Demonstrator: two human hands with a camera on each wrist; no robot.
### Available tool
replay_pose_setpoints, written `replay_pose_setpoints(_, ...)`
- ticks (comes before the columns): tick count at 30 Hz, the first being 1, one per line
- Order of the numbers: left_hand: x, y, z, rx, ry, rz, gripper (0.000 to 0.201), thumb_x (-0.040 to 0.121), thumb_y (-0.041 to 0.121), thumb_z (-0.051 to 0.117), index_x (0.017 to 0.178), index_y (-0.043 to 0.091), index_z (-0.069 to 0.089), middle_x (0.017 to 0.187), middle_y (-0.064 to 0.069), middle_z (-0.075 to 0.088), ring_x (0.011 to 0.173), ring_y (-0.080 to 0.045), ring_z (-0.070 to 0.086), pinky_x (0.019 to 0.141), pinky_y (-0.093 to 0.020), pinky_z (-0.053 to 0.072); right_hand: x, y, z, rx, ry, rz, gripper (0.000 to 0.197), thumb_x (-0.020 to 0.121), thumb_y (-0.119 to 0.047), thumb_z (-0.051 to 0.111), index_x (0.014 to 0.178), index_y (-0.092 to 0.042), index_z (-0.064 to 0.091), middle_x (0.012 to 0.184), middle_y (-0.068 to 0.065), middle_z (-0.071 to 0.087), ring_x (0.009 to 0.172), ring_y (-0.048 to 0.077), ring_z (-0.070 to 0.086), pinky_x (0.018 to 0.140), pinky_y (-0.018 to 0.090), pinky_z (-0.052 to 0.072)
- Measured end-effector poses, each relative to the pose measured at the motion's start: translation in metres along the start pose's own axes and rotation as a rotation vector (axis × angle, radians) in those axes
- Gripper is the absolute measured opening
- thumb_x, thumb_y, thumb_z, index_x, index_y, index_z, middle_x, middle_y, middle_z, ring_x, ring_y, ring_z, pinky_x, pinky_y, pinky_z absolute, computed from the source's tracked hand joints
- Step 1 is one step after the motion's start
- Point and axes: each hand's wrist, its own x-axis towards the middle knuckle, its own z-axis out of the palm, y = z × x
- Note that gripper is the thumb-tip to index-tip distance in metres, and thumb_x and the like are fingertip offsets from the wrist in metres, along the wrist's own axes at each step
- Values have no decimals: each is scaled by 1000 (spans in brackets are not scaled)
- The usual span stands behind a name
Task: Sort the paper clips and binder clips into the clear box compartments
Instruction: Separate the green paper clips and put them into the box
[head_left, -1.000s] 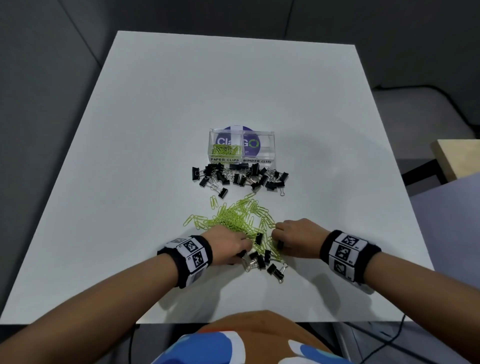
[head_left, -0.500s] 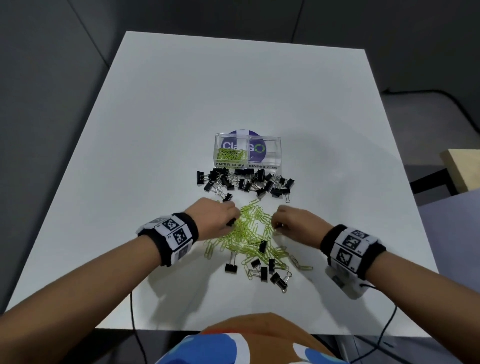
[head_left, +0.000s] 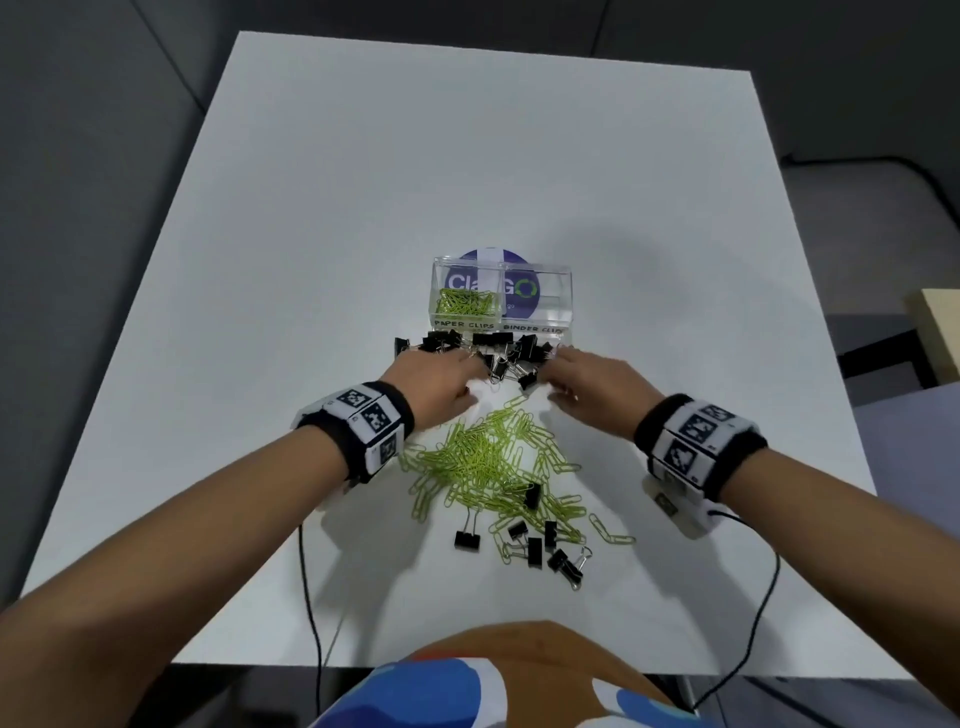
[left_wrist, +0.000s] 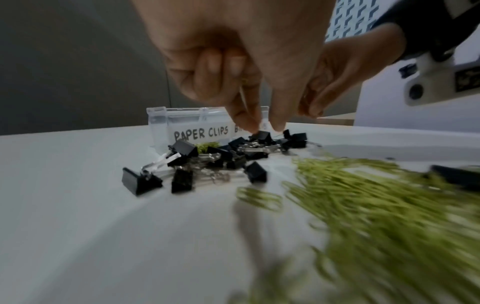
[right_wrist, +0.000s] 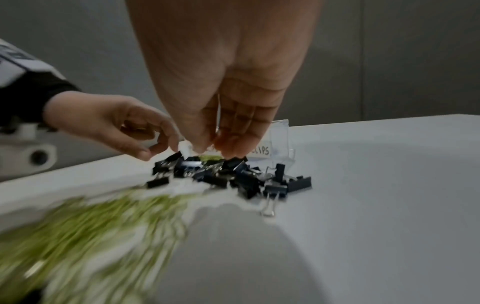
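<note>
The clear two-compartment box (head_left: 551, 315) stands mid-table, with green paper clips (head_left: 464, 302) in its left section, labelled PAPER CLIPS (left_wrist: 201, 133). A heap of black binder clips (head_left: 500, 347) lies against its front. Both hands hover over that heap. My left hand (head_left: 477, 367) has curled fingers with a green glint inside, and its thumb and forefinger (left_wrist: 263, 128) point down onto a binder clip (left_wrist: 261, 134). My right hand (head_left: 554, 364) bunches its fingertips (right_wrist: 216, 149) round a thin wire, seemingly paper clips. The loose green paper clip pile (head_left: 483, 462) lies between my wrists.
Several more binder clips (head_left: 535, 545) sit at the near edge of the green pile. Thin black cables hang from both wristbands over the table's front edge. The white table (head_left: 467, 156) stretches beyond the box. A wooden surface (head_left: 935, 332) stands off to the right.
Both hands left the green paper clip pile and moved forward to the binder clip heap in front of the box. The head view has also tilted, so the box sits lower in view.
</note>
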Motion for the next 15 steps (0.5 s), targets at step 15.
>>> replay_pose_setpoints(15,-68,56,56,158,-354,401,30,96,28,44,119,10,48,111,-12,53,83,-32,61,64,-37,45,-59,-45,74,-155,-110,-71,31,80,-30,64,98,-6,54,95,11,59,73,31,61,47,30,36)
